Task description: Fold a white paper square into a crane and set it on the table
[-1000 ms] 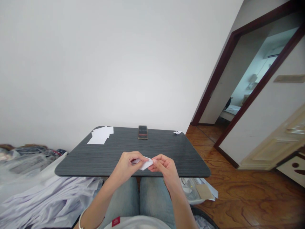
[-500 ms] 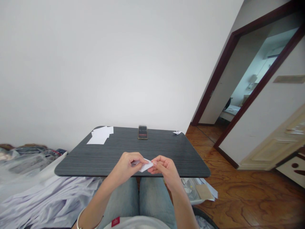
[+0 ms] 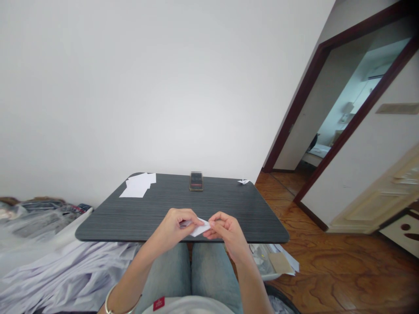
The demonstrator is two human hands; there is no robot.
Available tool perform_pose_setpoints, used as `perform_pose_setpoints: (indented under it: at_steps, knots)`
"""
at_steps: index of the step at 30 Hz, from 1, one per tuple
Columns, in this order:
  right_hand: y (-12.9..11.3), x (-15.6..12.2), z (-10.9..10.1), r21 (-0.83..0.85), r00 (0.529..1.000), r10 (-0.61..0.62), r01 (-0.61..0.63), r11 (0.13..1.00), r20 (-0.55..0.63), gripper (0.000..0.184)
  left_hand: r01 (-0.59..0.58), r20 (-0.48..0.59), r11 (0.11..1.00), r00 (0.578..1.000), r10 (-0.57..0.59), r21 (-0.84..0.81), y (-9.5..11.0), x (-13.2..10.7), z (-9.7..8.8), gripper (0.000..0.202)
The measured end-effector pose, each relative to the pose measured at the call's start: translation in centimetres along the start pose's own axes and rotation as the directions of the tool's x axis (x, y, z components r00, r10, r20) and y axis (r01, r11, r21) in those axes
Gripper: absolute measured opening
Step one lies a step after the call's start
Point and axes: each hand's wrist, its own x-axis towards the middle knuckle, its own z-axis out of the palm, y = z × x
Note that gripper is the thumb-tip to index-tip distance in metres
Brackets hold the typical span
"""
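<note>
A small folded piece of white paper [image 3: 200, 228] is held above the near edge of the dark table [image 3: 163, 207]. My left hand [image 3: 181, 223] pinches its left side between thumb and fingers. At the right tip, my right hand [image 3: 225, 229] grips the paper with thumb and index finger, the other fingers curled beneath. Parts of the paper are covered by the fingers, so its full folded shape is hidden.
Loose white paper sheets [image 3: 136, 185] lie at the table's back left. A phone [image 3: 196, 181] stands at the back middle, and a small folded paper figure [image 3: 243, 182] sits at the back right. White cloth [image 3: 72, 277] is heaped below left; a filled container [image 3: 270, 276] stands below right.
</note>
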Motion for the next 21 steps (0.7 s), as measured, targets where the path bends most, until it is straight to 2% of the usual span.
perform_pose_setpoints:
  at_steps: [13,21]
  knots:
    - [-0.41,-0.39,0.11,-0.015,0.999,-0.006,0.007,1.0,0.052,0.026,0.017,0.016,0.999,1.0,-0.016,-0.029,0.15,-0.3,-0.33,0.02]
    - [-0.29,-0.47,0.25,-0.033,0.99,-0.131,0.133,0.991,0.045,0.021,0.036,-0.012,0.999,0.999,-0.037,-0.031,0.28,-0.42,-0.53,0.019]
